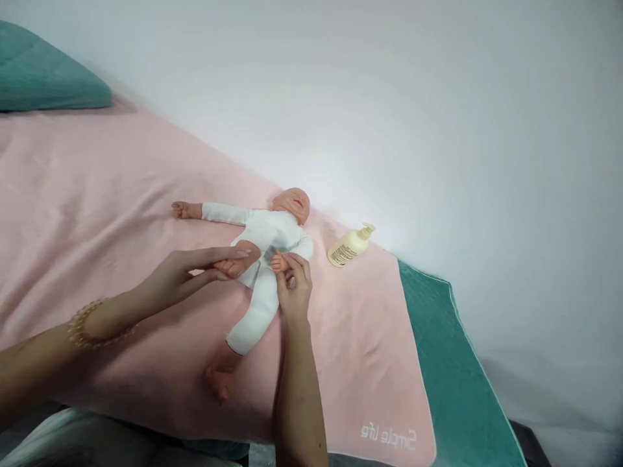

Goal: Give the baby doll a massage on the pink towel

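Likely home bedroom: pink blanket [360,350], green pillow [46,74], pale wall [438,130].

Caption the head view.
Two hands hold a doll by one foot and one hand on a pink blanket, near a pump bottle.

the left forearm [117,314] slants in from the lower left, its hand [178,275] turned sideways, fingers [219,255] long and nearly straight above an extended thumb [204,279]. the right forearm [299,376] rises steeply from the bottom edge, its hand [296,295] upright, fingers [302,267] curled in toward the thumb in a pinch. both hands are bare and near each other.
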Demonstrator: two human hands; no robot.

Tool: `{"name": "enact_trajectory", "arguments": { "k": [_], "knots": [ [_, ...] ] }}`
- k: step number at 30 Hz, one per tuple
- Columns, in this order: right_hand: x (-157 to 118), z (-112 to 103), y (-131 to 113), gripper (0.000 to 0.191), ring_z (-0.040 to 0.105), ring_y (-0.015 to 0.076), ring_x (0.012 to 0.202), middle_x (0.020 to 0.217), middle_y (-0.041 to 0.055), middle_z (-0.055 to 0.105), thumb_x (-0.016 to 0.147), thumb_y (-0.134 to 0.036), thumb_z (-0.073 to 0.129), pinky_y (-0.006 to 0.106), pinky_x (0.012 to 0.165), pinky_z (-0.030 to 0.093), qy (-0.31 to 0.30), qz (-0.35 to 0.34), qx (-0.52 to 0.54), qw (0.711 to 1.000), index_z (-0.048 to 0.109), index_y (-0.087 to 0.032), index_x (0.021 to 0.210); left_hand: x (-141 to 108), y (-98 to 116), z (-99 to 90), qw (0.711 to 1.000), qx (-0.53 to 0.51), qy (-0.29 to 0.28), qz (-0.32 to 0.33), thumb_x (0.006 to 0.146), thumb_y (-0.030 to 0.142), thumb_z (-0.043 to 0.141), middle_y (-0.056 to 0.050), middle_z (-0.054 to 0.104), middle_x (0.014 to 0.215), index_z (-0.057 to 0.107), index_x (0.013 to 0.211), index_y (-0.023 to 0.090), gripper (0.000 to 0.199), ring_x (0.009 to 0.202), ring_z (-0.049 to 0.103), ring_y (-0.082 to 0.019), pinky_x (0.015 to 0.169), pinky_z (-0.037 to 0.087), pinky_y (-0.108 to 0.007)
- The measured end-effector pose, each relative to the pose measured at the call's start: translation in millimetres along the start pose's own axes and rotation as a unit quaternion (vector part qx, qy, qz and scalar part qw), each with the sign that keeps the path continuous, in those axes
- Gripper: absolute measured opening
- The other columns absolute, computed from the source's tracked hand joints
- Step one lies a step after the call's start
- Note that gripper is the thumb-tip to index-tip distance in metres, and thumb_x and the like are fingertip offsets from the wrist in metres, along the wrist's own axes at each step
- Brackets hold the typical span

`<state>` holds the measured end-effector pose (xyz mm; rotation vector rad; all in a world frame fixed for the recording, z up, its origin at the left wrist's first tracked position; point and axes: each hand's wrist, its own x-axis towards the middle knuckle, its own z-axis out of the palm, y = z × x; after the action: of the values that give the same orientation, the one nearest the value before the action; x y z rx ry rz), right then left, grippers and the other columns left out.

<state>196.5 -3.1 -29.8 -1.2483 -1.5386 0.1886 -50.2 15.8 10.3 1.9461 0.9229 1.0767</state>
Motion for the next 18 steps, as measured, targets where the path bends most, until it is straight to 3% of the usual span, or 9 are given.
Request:
{"name": "enact_trajectory", "arguments": {
  "k": [5, 9, 13, 18],
  "knots": [
    [1.2, -1.6, -0.4, 0.037, 0.065, 0.0179, 0.106, 0.125, 0.0085, 0.064, 0.09, -0.015, 0.055, 0.029, 0.077, 0.059, -0.022, 0.012, -0.01, 1.0, 0.07, -0.024, 0.123, 26.3, -6.2, 5.0, 0.999, -0.034, -0.008, -0.025, 0.095, 0.051, 0.057, -0.006, 0.066, 0.134, 0.067, 0.135, 0.022, 0.05, 0.093, 0.073, -0.023, 0.087, 0.061, -0.03],
    [-0.1, -1.3, -1.7, 0.035, 0.066, 0.0157, 0.093, 0.125, 0.0084, 0.063, 0.09, -0.019, 0.058, 0.028, 0.073, 0.057, 0.0, 0.04, 0.018, 0.999, 0.07, -0.024, 0.122, 22.8, -8.9, 3.7, 0.998, -0.045, -0.006, -0.031, 0.095, 0.055, 0.059, -0.005, 0.067, 0.133, 0.066, 0.136, 0.022, 0.053, 0.097, 0.072, -0.025, 0.088, 0.061, -0.031],
    [0.6, -5.0, -5.1, 0.035, 0.062, 0.0128, 0.08, 0.123, 0.0092, 0.064, 0.088, -0.03, 0.065, 0.029, 0.074, 0.054, 0.096, 0.119, 0.047, 0.987, 0.066, -0.021, 0.121, -4.4, -4.8, -2.0, 0.999, -0.013, 0.027, -0.042, 0.095, 0.06, 0.058, -0.004, 0.067, 0.132, 0.068, 0.132, 0.021, 0.055, 0.108, 0.07, -0.026, 0.097, 0.057, -0.03],
    [9.1, -20.8, -4.2, 0.046, 0.065, 0.0147, 0.088, 0.123, 0.0128, 0.066, 0.088, -0.043, 0.068, 0.027, 0.074, 0.052, 0.226, 0.208, 0.138, 0.942, 0.06, -0.017, 0.125, -60.8, -6.6, -8.1, 0.997, -0.025, 0.053, -0.047, 0.095, 0.048, 0.06, 0.004, 0.07, 0.128, 0.071, 0.126, 0.034, 0.036, 0.114, 0.069, -0.024, 0.102, 0.055, -0.031]
  ]
}}
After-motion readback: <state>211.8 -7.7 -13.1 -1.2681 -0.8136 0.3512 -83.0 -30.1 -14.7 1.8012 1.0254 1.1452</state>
